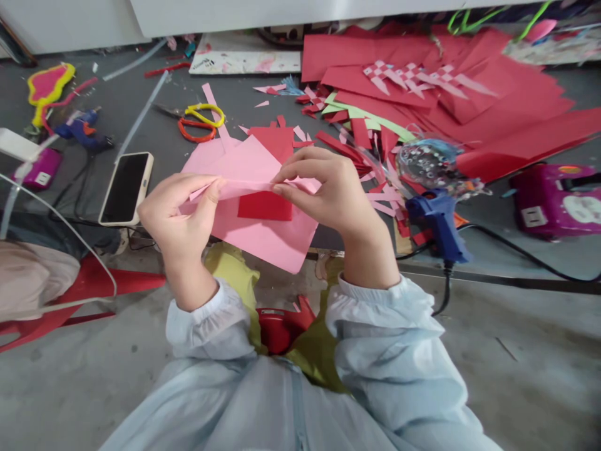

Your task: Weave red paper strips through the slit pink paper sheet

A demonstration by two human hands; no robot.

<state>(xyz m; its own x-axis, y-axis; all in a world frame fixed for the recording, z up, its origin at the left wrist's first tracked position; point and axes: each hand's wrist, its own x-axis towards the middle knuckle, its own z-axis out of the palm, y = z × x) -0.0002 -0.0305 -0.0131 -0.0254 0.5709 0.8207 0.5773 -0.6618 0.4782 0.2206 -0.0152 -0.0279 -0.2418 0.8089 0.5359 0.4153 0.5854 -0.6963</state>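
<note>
Between my two hands a narrow pink paper strip [248, 187] is stretched level above the table's near edge. My left hand [181, 210] pinches its left end between thumb and forefinger. On the other end, the thumb and fingertips of my right hand [323, 185] are closed. Below the strip lie a red paper piece [265, 208] and larger pink paper sheets [282, 247], one corner jutting past the table edge. Scissors [200, 122] with one yellow and one orange handle rest just behind the sheets, their blades pointing left.
A phone [126, 188] lies left of my hands. To the right are a blue glue gun [441, 225] with a cable, a purple box [558, 200] and a tangled bundle of clear bits [429, 166]. Red paper sheets [507, 88] with woven paper fish [413, 78] cover the back right.
</note>
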